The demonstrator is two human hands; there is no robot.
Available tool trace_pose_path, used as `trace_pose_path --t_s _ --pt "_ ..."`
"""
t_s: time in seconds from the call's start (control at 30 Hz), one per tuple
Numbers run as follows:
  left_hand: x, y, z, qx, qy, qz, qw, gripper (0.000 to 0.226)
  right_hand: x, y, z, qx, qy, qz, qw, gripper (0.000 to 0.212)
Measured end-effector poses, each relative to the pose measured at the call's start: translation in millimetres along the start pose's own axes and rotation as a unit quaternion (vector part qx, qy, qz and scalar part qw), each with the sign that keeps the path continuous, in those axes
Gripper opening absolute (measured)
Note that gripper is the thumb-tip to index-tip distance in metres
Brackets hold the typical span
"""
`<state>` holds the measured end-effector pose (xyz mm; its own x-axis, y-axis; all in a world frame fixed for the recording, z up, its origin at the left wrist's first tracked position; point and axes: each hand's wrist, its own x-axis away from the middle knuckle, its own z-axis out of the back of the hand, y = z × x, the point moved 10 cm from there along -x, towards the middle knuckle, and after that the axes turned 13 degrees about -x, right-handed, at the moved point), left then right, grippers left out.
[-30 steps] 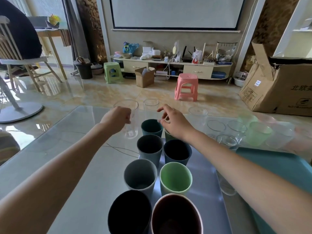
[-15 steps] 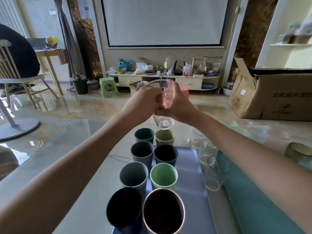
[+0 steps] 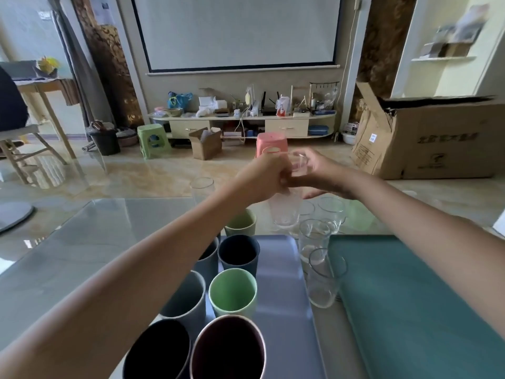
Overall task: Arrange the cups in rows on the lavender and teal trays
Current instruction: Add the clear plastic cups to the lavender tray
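From the head camera, the left hand (image 3: pixel 263 177) and the right hand (image 3: pixel 318 173) both grip a clear glass tumbler stack (image 3: pixel 287 206) — held in the air above the glass table (image 3: pixel 82 242). Opaque plastic cups stand in two rows on the lavender tray (image 3: pixel 284 283) — the teal tray (image 3: pixel 410 296) lies just right, two clear glasses (image 3: pixel 319 269) between them.

Glass-topped table (image 3: pixel 82 250) with lavender tray (image 3: pixel 284 296), teal tray (image 3: pixel 410 310), clear glasses (image 3: pixel 323 280) between them

Both bare arms reached forward, hands meeting side by side in the air — the left hand (image 3: pixel 263 176) curled tight, the right hand (image 3: pixel 318 170) loosely cupped, each gripping something.
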<state>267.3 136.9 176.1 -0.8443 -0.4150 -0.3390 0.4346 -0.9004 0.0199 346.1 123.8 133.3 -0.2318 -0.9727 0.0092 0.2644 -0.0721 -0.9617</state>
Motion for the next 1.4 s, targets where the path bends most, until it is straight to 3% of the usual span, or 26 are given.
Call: trace_pose_path --t_s 0.23,0.37,0.53,0.93,1.2,1.3,1.4 --pt "-1.3 -15.7 -68.7 -0.047 -0.099 0.004 0.994 0.013 -8.9 53.5 -7.7 0.035 0.032 -0.028 0.998 0.092" --pt "3.1 -21.7 -91.4 -0.052 -0.121 0.008 0.991 0.012 -15.4 72.9 -14.8 0.072 0.039 -0.039 0.996 0.105" --pt "5.6 -28.8 -106.4 -0.06 -0.145 0.011 0.988 0.017 -21.6 86.0 -22.6 0.079 0.037 -0.044 0.995 0.104" --pt "9.4 -27.9 -117.7 -0.04 -0.15 0.004 0.988 0.02 -17.6 97.0 -20.7 0.094 0.038 -0.037 0.994 0.104" --pt "18.0 -47.1 -101.4 0.005 -0.118 0.002 0.993 0.054 -14.9 91.5 -28.0 0.114 0.03 -0.03 0.993 0.109" --pt "23.6 -63.7 -97.1 0.019 -0.1 0.044 0.994 0.068 -17.5 83.4 -29.8 0.124 0.038 -0.012 0.991 0.112" --pt "34.5 -89.0 -103.4 0.054 -0.129 0.108 0.984 0.06 -20.3 84.7 -29.4 0.141 0.044 -0.016 0.989 0.112"
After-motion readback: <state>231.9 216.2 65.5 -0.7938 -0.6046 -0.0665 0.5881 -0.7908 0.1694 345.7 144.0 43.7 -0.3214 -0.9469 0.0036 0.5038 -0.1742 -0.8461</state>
